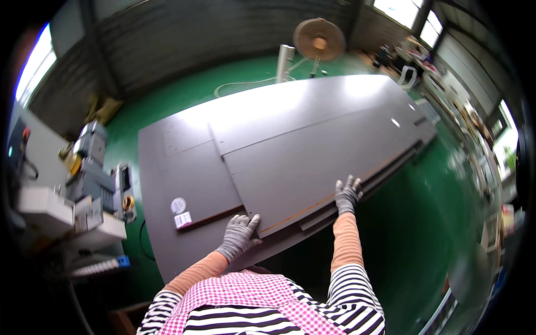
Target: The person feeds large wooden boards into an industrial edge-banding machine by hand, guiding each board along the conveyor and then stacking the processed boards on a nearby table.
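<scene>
My left hand point(239, 237), in a grey knit glove, rests at the near left corner of a dark grey-brown flat board point(312, 162). Its fingers are stretched out, with the thumb held apart. Farther right along the board's near edge, my right hand point(348, 195), gloved alike, lies with fingers spread on the top face. A brown strip runs along that edge. To the left lies another dark board point(195, 184), bearing a round pale sticker point(178, 205) and a white label point(182, 220). Both boards rest on a larger dark board point(159, 223); the lower layers are partly hidden.
Beyond the boards stand a round fan point(319, 40) and a white post point(284, 64) with a cable on the green floor point(251, 84). Grey machinery point(92, 173) stands close on the left. Cluttered benches point(463, 117) line the right wall.
</scene>
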The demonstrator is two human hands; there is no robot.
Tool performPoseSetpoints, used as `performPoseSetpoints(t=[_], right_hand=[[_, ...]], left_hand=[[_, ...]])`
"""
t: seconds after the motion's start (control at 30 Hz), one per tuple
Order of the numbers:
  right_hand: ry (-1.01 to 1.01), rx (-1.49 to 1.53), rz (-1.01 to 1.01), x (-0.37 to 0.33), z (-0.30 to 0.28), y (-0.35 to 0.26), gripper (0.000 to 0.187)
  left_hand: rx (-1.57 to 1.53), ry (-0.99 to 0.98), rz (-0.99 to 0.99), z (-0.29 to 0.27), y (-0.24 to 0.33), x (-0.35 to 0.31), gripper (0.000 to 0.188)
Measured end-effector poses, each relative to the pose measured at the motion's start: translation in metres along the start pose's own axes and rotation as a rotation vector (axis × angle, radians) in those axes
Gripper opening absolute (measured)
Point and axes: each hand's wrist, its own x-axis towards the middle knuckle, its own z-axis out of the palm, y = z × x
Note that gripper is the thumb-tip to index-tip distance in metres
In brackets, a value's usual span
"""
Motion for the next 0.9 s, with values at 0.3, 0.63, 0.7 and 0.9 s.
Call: performPoseSetpoints(t=[0.3,0.63,0.7,0.9], right_hand=[[0.048,-0.166,-0.208,-0.066,-0.041,-0.048,0.042],[-0.193,0.109,-0.727,-0.214,0.021,-0.143,0.042],[-0.053,0.211,-0.905,-0.244,0.016,-0.163,0.031],[-0.618,0.775,-0.993,-0.359,-0.052,-0.258,0.024]], left_hand=[[-0.053,0.118,0.036,0.024,-0.031,-0.095,0.057],[-0.147,0.292,-0.447,0.035,-0.077,-0.226,0.046],[-0.216,0.425,-0.509,0.027,-0.084,-0.251,0.041],[-0.395,0.623,-0.711,0.029,-0.106,-0.329,0.034]])
